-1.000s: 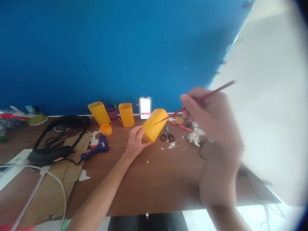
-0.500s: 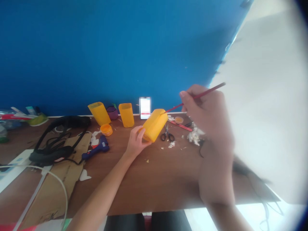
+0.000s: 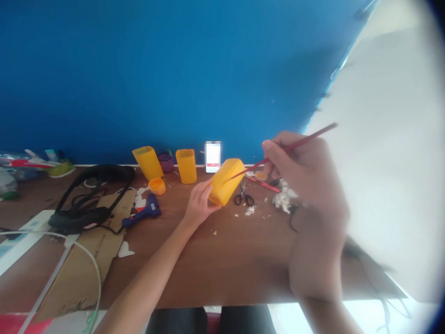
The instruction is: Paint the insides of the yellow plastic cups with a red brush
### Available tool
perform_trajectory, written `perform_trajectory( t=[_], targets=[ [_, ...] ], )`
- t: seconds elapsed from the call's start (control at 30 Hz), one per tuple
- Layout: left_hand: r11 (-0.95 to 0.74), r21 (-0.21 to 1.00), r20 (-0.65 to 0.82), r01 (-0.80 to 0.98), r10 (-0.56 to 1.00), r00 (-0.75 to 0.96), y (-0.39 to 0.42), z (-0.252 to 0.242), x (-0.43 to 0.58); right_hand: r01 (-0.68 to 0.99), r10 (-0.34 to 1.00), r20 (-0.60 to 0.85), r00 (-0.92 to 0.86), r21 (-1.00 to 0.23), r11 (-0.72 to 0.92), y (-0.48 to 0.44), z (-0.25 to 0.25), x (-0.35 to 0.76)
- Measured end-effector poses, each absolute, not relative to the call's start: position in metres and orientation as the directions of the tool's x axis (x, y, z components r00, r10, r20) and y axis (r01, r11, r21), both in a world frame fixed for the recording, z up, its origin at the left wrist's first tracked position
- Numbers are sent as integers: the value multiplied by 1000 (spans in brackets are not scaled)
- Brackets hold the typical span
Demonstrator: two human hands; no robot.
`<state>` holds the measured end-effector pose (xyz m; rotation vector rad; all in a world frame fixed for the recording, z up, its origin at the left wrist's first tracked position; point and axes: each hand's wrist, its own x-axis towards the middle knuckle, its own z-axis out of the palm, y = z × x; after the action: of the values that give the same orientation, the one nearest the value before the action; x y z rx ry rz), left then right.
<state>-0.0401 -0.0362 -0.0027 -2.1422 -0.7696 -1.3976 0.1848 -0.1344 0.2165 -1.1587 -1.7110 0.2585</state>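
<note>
My left hand (image 3: 201, 204) grips the lower end of a yellow container (image 3: 227, 183), which is tilted above the table. In my right hand (image 3: 295, 162) a thin red paintbrush (image 3: 311, 137) is pinched, its tip resting on the container's side. Two more yellow containers stand at the back near the wall, a left one (image 3: 149, 163) that leans and a right one (image 3: 187, 166). An orange paint jar (image 3: 157, 186) sits open in front of them. Black-handled scissors (image 3: 244, 198) lie just behind and right of the held container.
On the left are a blue glue gun (image 3: 144, 211), a black headset (image 3: 81, 220), cardboard (image 3: 88, 264) and a white cable (image 3: 92, 260). A lit phone (image 3: 213, 157) leans against the blue wall. White scraps (image 3: 283, 199) and a red pencil-like stick (image 3: 267, 184) lie to the right.
The brush tip has moved down and left along the container's side, from near its upper end toward the middle. The whole view has shifted slightly. Both hands keep their holds.
</note>
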Motion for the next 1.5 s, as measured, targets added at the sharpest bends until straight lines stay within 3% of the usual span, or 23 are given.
perform_trajectory(
  t=[0.23, 0.47, 0.7, 0.97, 1.2, 1.37, 1.5],
  targets=[
    [-733, -76, 921, 676, 209, 329, -36, -5, -41, 714, 700, 709, 82, -532, 456, -120, 214, 192],
    [-732, -94, 929, 675, 179, 324, -36, -5, -41, 682, 730, 683, 19, -543, 490, -122, 214, 189],
    [-719, -89, 933, 689, 181, 311, -36, -6, -41, 549, 766, 643, -16, -635, 544, -137, 217, 187],
    [-727, -124, 940, 675, 131, 314, -39, -3, -41, 645, 667, 734, 129, -573, 505, -136, 218, 195],
    [-729, -106, 944, 676, 141, 300, -40, 1, -42, 527, 774, 632, 45, -673, 519, -145, 221, 190],
    [-740, -99, 945, 665, 139, 295, -39, -1, -43, 590, 706, 699, 114, -619, 518, -140, 219, 188],
    [-742, -89, 946, 664, 146, 290, -38, -2, -43, 590, 729, 682, 59, -613, 526, -140, 218, 190]
  ],
)
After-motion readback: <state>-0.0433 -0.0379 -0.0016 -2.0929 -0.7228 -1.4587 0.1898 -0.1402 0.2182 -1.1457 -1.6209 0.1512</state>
